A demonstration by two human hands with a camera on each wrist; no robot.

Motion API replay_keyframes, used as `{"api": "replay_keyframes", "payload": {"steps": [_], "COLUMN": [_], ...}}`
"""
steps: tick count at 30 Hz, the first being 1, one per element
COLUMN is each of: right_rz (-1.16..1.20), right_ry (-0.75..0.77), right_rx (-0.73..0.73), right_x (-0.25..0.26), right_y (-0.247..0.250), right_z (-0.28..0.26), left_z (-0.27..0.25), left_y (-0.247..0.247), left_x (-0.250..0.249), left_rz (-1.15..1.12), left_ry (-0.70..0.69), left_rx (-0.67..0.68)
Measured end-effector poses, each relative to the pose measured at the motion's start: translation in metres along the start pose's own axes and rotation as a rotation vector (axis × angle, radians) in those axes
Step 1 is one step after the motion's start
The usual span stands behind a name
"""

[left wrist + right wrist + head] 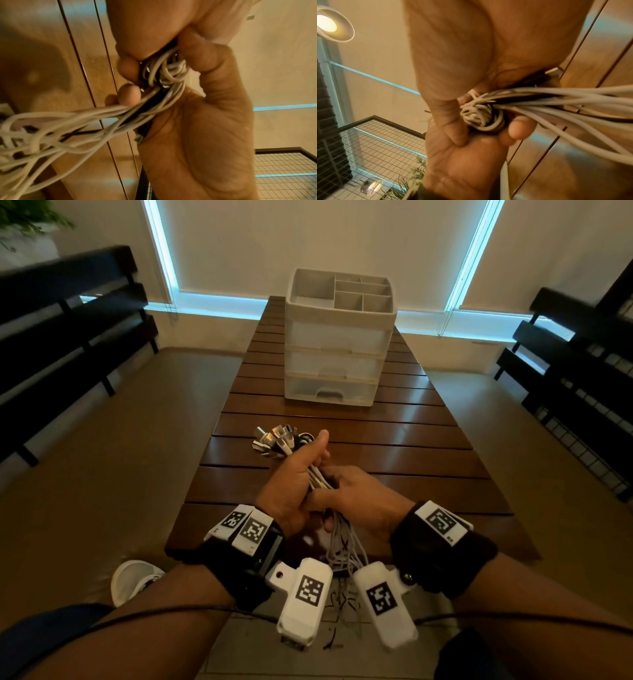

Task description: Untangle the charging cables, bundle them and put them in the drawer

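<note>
A bundle of white and black charging cables (320, 478) is held over the near part of the wooden slat table (411, 440). My left hand (294, 474) grips the bundle, thumb up, and the metal connector ends (277, 440) fan out beyond it. My right hand (359, 494) grips the same bundle just behind. The loose cable tails (342, 553) hang tangled over the table's near edge. The coiled cables (164, 70) show between curled fingers in the left wrist view, and the cables (479, 115) likewise in the right wrist view. The white three-drawer unit (337, 354) stands mid-table, drawers shut.
An open compartment tray tops the drawer unit (342, 292). Dark slatted benches (68, 330) flank the table on the left, and a dark wire-mesh frame (582, 392) on the right. A white shoe (133, 580) is on the floor at the lower left.
</note>
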State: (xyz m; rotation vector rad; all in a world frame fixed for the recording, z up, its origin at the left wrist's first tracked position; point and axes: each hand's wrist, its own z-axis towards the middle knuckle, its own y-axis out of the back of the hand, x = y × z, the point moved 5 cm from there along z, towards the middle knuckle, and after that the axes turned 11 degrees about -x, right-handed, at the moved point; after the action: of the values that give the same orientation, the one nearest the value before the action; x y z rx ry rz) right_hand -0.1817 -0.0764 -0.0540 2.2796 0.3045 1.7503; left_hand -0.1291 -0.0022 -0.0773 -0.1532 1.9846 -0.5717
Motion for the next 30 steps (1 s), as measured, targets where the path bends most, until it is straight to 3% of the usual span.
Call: {"api": "replay_keyframes", "payload": {"steps": [7, 13, 19, 25, 30], "right_rz": [-0.103, -0.029, -0.048, -0.158, -0.064], "right_ry": [-0.012, -0.099, -0.125, -0.139, -0.17], "right_rx": [-0.033, -0.005, 0.062, 0.093, 0.152], "right_x": [-0.002, -0.011, -0.014, -0.006, -0.011], "right_y": [0.007, 0.002, -0.004, -0.001, -0.006], "right_z": [0.004, 0.0, -0.001, -0.001, -0.001], "left_z": [-0.01, -0.015, -0.014, -0.014, -0.008], "left_y": [-0.004, -0.006, -0.004, -0.005, -0.003], "left_x": [0.006, 0.013, 0.017, 0.013, 0.02], "left_rz": [0.149, 0.305, 0.204, 0.047, 0.099], "left_ry": [-0.03, -0.072, 0.069, 0.05, 0.094], "left_rx": [0.093, 0.092, 0.196, 0.283, 0.285]}}
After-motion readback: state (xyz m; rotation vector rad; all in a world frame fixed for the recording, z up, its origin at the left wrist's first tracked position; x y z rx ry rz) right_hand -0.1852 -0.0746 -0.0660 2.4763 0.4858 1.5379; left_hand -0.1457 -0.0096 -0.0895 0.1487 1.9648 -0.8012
